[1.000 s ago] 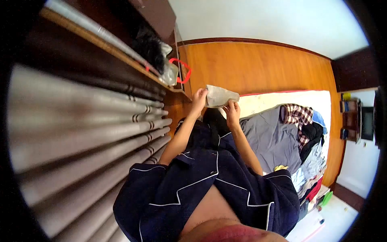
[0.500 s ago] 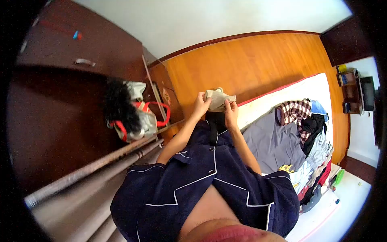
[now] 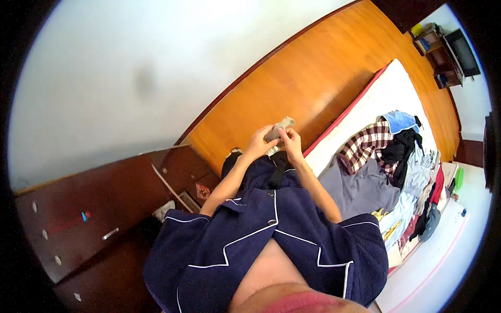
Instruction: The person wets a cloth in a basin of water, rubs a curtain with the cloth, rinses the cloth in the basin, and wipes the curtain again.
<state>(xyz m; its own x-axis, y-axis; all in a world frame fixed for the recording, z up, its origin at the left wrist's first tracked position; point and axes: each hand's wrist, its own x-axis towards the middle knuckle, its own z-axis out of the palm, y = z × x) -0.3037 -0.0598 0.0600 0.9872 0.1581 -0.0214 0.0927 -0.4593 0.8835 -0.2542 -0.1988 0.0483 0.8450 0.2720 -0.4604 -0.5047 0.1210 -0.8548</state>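
A small beige-grey cloth piece that looks like a sock (image 3: 286, 123) is held up in front of my waist, bunched and narrow, with its end pointing up and right. My left hand (image 3: 258, 144) grips its lower left part, fingers closed around it. On the other side, my right hand (image 3: 290, 144) pinches it between thumb and fingers. The palms hide part of the cloth. A paler bit shows below the hands, too small to make out.
To the right, a bed (image 3: 399, 78) with a red-edged mattress carries grey fabric (image 3: 360, 190), a checked garment (image 3: 365, 143), a blue cloth (image 3: 401, 121) and other heaped clothes. A dark wooden cabinet (image 3: 130, 182) stands at left. Wooden floor (image 3: 292, 73) lies ahead.
My view and body have turned leftward, away from the bag on the cabinet side. The sock, spread wider between both hands before, is now bunched narrower with the hands closer together.
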